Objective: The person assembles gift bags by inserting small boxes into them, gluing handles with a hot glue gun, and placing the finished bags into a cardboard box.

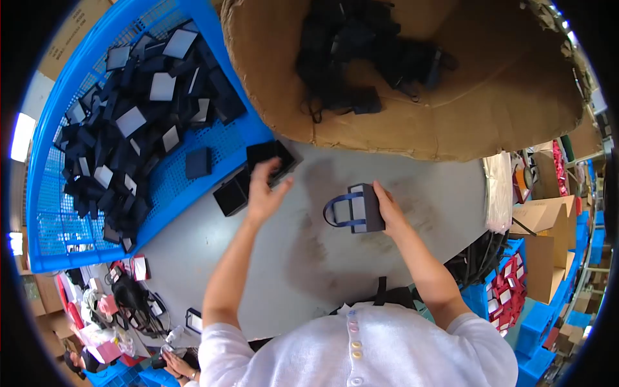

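My right hand [391, 211] grips a small dark navy gift bag [369, 206] by its right side, above the grey table. The bag lies sideways, its blue ribbon handle [330, 209] pointing left and a pale grey part showing beside it. My left hand [265, 193] is open, fingers apart, with nothing in it. It is close to two black open-topped boxes, one nearer [232, 194] and one farther [261, 153]; whether it touches them I cannot tell.
A blue plastic crate [155, 222] full of small dark boxes, some with pale faces, stands at left. A large cardboard box [412, 135] holding dark bags [351, 58] is at the top. Red items [508, 293] fill a blue bin at right. Another person's hands [177, 366] show at lower left.
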A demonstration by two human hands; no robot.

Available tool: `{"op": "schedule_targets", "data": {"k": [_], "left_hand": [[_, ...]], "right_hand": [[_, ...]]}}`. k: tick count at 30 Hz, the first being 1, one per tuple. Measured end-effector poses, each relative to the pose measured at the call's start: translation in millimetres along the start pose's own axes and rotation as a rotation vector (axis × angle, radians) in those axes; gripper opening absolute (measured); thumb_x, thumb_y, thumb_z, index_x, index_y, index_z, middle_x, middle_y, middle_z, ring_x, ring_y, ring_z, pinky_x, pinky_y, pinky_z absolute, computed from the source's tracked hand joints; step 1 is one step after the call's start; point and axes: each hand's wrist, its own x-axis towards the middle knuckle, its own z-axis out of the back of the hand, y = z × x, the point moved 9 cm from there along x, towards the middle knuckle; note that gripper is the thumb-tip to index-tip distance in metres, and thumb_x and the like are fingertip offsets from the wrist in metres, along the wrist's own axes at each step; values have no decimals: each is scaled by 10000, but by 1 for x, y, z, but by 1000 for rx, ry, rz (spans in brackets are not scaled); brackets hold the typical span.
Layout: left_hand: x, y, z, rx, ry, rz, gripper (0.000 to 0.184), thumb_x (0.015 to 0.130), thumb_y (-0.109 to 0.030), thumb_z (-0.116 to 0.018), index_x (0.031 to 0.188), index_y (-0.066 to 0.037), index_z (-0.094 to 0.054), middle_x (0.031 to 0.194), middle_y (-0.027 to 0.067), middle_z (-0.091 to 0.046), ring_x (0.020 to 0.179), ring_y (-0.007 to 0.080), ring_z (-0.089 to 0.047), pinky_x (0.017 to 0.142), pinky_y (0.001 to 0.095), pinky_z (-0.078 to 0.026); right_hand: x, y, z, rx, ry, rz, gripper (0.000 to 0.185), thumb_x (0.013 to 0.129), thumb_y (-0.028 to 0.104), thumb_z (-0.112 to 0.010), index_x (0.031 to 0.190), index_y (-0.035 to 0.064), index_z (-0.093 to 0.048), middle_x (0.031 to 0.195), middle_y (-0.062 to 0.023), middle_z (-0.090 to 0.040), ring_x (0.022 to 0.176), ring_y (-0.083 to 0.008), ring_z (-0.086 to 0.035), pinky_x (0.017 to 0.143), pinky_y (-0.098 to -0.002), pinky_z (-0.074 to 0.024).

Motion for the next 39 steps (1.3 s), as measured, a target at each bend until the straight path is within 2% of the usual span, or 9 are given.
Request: {"op": "schedule_targets", "data": {"k": [7, 10, 14, 18, 20, 29, 33, 36, 39], "left_hand": [[-69, -18, -48, -219, 132, 390, 141, 761, -13, -661, 901, -12, -681, 723, 33, -649, 702, 119, -609, 679, 266, -485], [-67, -56, -4, 78, -199, 34, 102, 728, 10, -630, 819, 5, -674, 711, 110, -663, 640, 152, -634, 594, 280, -488], [-72, -93, -10, 64, -31, 365, 84, 719, -62, -626, 774, -12, -666, 730, 114, -667, 592, 231, -644, 569, 321, -501], [-85, -142, -60, 434, -44, 11, 149, 683, -68, -650, 827, -32, -649, 701, 113, -626, 576, 264, -597, 528, 356, -476], [-96, -160, -74, 461, -83, -104, 180, 673, -74, -661, 847, -30, -645, 752, 106, -617, 609, 275, -584, 546, 377, -478], [-135, -182, -60, 104, -23, -310, 265, 697, -28, -642, 961, -36, -630, 1096, 121, -594, 879, 279, -613, 728, 378, -531], [-76, -98, 6, 372, -235, -355, 401, 598, 58, -588, 989, -26, -614, 1039, 129, -619, 966, 324, -582, 823, 394, -485], [5, 7, 24, 749, -21, -76, 800, 591, -37, -710, 1332, -72, -411, 1413, 118, -353, 1254, 415, -340, 984, 459, -391], [46, 74, 19, 927, 156, 70, 1076, 466, -164, -809, 1411, -109, -297, 1435, 92, -301, 1258, 419, -316, 1011, 483, -363]], "right_hand": [[-15, 13, -48, -491, 119, 361, 719, 745, 362, -764, 1313, 106, -404, 982, -103, -609, 836, -175, -596, 735, -320, -498], [-26, 25, -45, -639, 60, 591, 782, 697, 374, -782, 1332, 132, -394, 1041, -158, -605, 837, -251, -620, 748, -354, -507], [-67, 39, -66, -1016, -49, 879, 858, 656, 374, -786, 1364, 151, -356, 1097, -218, -581, 853, -331, -629, 741, -402, -512], [-62, 6, -91, -1202, -37, 745, 811, 686, 337, -741, 1369, 137, -353, 1078, -216, -579, 877, -378, -615, 737, -428, -495], [-65, 6, -96, -738, 160, 823, 726, 735, 317, -696, 1351, 119, -367, 953, -200, -603, 837, -378, -610, 693, -437, -484], [-22, 7, -63, -492, 15, 877, 311, 1008, 264, -357, 1087, 58, -576, 918, -30, -577, 824, -109, -490, 776, -249, -410], [-14, 29, -57, -462, 93, 755, 370, 1011, 329, -351, 1099, 63, -592, 1098, -26, -594, 1067, -142, -490, 966, -257, -328], [4, 32, -50, -481, 162, 787, 371, 1009, 337, -355, 1110, 68, -589, 1082, -25, -595, 1004, -140, -502, 940, -255, -345], [7, 39, -47, -477, 173, 673, 363, 1007, 340, -365, 1112, 74, -590, 1041, -6, -589, 918, -122, -486, 894, -243, -364]]}}
